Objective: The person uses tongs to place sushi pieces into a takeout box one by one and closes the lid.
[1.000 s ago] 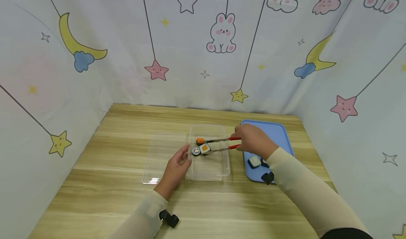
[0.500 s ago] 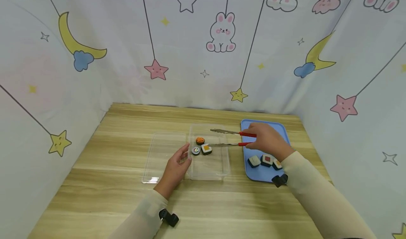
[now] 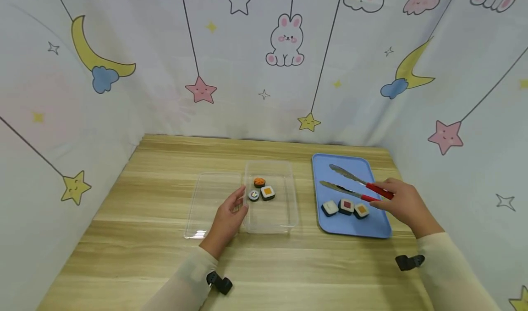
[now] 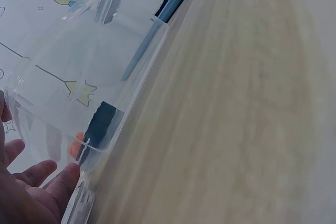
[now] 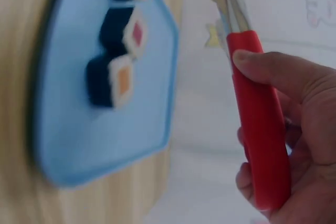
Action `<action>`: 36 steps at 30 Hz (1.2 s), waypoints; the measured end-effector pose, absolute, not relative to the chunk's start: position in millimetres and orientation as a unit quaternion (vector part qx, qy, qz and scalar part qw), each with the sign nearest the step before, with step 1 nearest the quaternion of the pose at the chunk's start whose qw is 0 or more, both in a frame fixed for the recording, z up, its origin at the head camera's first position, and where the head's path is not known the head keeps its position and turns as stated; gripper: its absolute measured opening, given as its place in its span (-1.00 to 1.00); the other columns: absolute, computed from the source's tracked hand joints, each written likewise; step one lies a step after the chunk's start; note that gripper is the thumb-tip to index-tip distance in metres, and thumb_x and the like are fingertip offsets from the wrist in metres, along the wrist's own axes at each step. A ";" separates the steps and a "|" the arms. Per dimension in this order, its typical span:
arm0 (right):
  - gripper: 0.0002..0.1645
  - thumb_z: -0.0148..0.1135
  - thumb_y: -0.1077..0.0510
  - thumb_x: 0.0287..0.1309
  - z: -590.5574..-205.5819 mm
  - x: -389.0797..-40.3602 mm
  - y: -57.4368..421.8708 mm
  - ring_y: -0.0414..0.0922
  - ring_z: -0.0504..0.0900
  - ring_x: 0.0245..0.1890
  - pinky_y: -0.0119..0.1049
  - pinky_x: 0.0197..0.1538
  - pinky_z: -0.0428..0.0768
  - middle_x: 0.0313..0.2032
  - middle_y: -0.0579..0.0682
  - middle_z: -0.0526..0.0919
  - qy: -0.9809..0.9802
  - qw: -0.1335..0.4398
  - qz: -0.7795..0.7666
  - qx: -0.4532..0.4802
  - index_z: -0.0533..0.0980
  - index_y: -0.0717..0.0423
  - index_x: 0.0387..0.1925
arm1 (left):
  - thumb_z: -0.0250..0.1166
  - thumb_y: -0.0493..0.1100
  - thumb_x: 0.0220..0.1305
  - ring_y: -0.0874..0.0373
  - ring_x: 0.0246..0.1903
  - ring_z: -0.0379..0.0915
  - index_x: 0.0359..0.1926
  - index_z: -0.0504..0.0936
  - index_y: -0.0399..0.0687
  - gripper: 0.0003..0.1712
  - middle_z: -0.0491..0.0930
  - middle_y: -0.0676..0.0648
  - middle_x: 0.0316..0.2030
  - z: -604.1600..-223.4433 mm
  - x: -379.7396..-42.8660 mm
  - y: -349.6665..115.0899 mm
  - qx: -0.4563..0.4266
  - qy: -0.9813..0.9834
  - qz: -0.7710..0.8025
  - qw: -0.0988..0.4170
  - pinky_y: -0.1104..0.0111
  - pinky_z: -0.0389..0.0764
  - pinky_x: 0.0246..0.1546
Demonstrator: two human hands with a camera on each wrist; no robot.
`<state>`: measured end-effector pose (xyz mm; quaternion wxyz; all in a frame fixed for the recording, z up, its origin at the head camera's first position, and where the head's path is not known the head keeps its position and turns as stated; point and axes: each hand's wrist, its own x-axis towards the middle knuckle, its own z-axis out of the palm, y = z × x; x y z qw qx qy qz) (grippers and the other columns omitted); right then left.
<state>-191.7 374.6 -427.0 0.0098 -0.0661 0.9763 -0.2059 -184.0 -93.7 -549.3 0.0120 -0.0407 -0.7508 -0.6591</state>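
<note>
My right hand point(image 3: 406, 205) grips a pair of tongs point(image 5: 260, 124) by the red handles; the metal arms stand apart above the blue tray point(image 3: 377, 226). Three sushi pieces lie in a row on that tray: a white-topped one point(image 3: 329, 208), one with a red centre point(image 3: 346, 206) and one with an orange centre point(image 3: 361, 211). My left hand point(image 3: 228, 217) rests with loose fingers against the left wall of the clear plastic box point(image 3: 272, 219). Inside the box sit an orange-topped sushi point(image 3: 259, 182), a small round roll point(image 3: 253, 195) and a square roll with an orange centre point(image 3: 267, 192).
A clear lid point(image 3: 212, 196) lies flat on the wooden table point(image 3: 264, 269), left of the box and partly behind my left hand. Printed white cloth point(image 3: 264, 72) stands along the back and both sides of the table.
The tongs have let go of the square roll in the box. My right hand has drawn back rightward with them, over the tray. My left hand stays at the box wall.
</note>
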 end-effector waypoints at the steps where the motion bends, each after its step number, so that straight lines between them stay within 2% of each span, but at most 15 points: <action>1: -0.22 0.60 -0.05 0.09 -429.6 -186.8 382.4 0.09 0.57 -0.15 -0.16 -0.24 0.59 -0.03 0.19 0.65 0.977 0.015 -0.204 -0.061 0.59 0.20 0.28 | 0.26 -0.33 0.42 -0.21 0.34 0.42 0.50 0.40 -0.14 -0.35 0.41 -0.25 0.43 -549.4 -184.1 -93.5 -0.040 -0.751 -0.659 0.012 -0.06 0.54 0.27; 7: -0.23 0.63 -0.06 0.03 -446.1 -160.4 419.7 0.08 0.57 -0.16 -0.17 -0.24 0.58 -0.03 0.21 0.65 0.977 0.051 -0.203 -0.051 0.63 0.23 0.22 | 0.26 -0.35 0.44 -0.21 0.35 0.42 0.49 0.40 -0.15 -0.36 0.41 -0.24 0.43 -551.9 -185.0 -93.7 -0.041 -0.747 -0.664 0.013 -0.06 0.53 0.28; 13: -0.32 0.66 -0.01 -0.02 -458.6 -147.2 435.4 0.02 0.58 -0.23 -0.19 -0.26 0.58 -0.12 0.14 0.68 0.977 0.051 -0.203 -0.045 0.69 0.23 0.12 | 0.28 -0.33 0.43 -0.22 0.36 0.40 0.49 0.40 -0.19 -0.36 0.40 -0.26 0.44 -552.0 -185.0 -93.4 -0.036 -0.744 -0.667 0.014 -0.11 0.51 0.29; 24: -0.37 0.66 0.00 -0.01 -461.7 -143.6 434.1 -0.05 0.56 -0.26 -0.30 -0.34 0.53 -0.16 0.08 0.70 0.976 0.032 -0.208 -0.051 0.71 0.22 0.08 | 0.27 -0.32 0.44 -0.19 0.35 0.41 0.48 0.41 -0.15 -0.37 0.42 -0.23 0.43 -552.6 -185.7 -92.9 -0.031 -0.751 -0.659 0.013 -0.09 0.51 0.29; 31: -0.42 0.66 0.05 -0.02 -462.0 -145.1 430.8 0.01 0.60 -0.23 -0.25 -0.29 0.58 -0.14 0.13 0.71 0.978 0.015 -0.204 -0.049 0.73 0.22 0.04 | 0.21 -0.40 0.44 -0.28 0.37 0.36 0.50 0.35 -0.25 -0.36 0.36 -0.33 0.45 -554.8 -186.7 -91.0 -0.025 -0.749 -0.662 0.008 -0.15 0.47 0.31; 36: -0.41 0.66 0.03 -0.01 -460.8 -147.7 429.7 0.04 0.60 -0.22 -0.21 -0.26 0.59 -0.13 0.18 0.70 0.978 0.008 -0.203 -0.044 0.73 0.21 0.05 | 0.24 -0.35 0.45 -0.21 0.36 0.40 0.50 0.39 -0.16 -0.37 0.40 -0.26 0.44 -553.2 -185.8 -92.5 -0.032 -0.749 -0.662 0.011 -0.11 0.50 0.30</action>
